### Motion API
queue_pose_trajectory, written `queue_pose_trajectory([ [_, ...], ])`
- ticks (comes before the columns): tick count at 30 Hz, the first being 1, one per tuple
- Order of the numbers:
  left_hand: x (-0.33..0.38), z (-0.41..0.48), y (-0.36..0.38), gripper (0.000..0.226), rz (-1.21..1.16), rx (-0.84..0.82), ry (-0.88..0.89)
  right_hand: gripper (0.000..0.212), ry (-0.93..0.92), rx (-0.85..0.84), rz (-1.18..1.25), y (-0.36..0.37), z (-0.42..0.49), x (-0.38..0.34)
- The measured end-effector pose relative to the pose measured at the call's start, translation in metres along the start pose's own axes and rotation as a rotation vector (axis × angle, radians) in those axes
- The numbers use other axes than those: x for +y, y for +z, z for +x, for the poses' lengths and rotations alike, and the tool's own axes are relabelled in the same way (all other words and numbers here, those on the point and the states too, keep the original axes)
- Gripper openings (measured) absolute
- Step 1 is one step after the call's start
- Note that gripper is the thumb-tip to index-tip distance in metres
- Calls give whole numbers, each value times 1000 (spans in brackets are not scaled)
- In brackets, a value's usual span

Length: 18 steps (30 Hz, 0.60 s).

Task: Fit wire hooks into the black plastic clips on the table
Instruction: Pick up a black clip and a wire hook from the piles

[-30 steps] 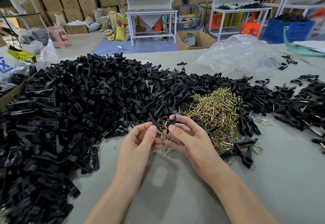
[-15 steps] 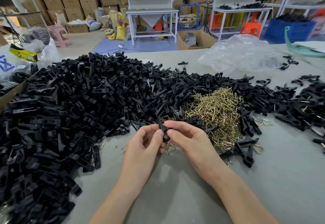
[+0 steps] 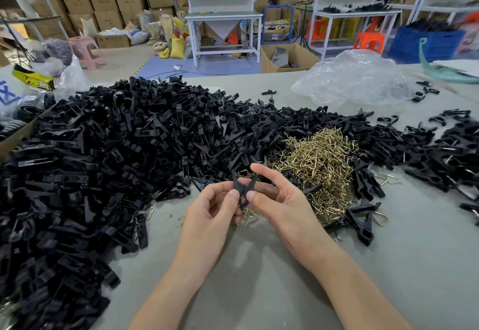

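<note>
One black plastic clip (image 3: 243,187) stands upright between my two hands, its two arms spread in a V at the top. My left hand (image 3: 212,213) pinches its lower part from the left, and my right hand (image 3: 282,202) pinches it from the right with thumb and fingers. A bit of brass wire shows at the clip's lower end. A heap of brass wire hooks (image 3: 316,166) lies just behind my right hand. A big pile of black clips (image 3: 103,161) covers the table's left and middle.
More clips, some with hooks fitted (image 3: 363,220), lie to the right, and others (image 3: 445,158) spread toward the far right edge. A crumpled clear plastic bag (image 3: 355,78) sits at the back right. The grey table (image 3: 259,265) shows bare around my forearms.
My hands came together around the clip and lifted it slightly. The clip now stands upright with its arms spread, pinched from both sides.
</note>
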<state>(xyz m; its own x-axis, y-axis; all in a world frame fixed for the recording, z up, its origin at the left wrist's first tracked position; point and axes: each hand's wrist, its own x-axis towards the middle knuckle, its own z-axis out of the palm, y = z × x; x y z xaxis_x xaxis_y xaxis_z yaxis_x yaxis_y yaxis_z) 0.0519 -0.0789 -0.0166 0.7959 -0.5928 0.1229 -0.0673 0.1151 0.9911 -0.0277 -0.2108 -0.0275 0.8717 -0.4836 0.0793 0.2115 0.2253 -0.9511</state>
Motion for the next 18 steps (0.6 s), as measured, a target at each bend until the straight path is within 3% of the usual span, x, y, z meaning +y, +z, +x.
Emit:
queue_pose_trajectory([
  [13, -2, 0, -2, 9, 48, 1, 17, 49, -23, 13, -150, 2, -3, -6],
  [18, -2, -3, 2, 27, 84, -52, 22, 29, -100, 20, -296, 5, -8, -7],
])
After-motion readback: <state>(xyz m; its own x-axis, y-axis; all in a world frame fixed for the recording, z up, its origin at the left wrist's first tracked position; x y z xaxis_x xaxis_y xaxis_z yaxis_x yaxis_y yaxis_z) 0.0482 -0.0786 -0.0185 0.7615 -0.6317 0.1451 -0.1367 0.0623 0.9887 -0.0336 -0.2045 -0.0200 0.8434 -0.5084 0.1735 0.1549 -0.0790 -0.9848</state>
